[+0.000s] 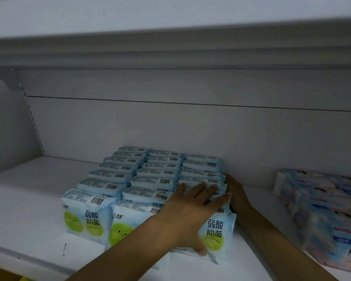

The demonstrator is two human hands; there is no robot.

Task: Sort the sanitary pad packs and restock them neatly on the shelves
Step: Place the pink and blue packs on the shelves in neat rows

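We square the pale-blue plastic sanitary pad packs under our flat left hand, open right hand pressing their side, nothing gripped; next: push flush.

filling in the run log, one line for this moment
step: aligning right pack row | left hand: flat on top | right hand: against its side

Pad packs stand on the shelf in three rows running front to back. The left hand lies on the 3 o'clock row, with the right hand against its outer side. Wrapped bundles lie apart, further toward 3 o'clock.
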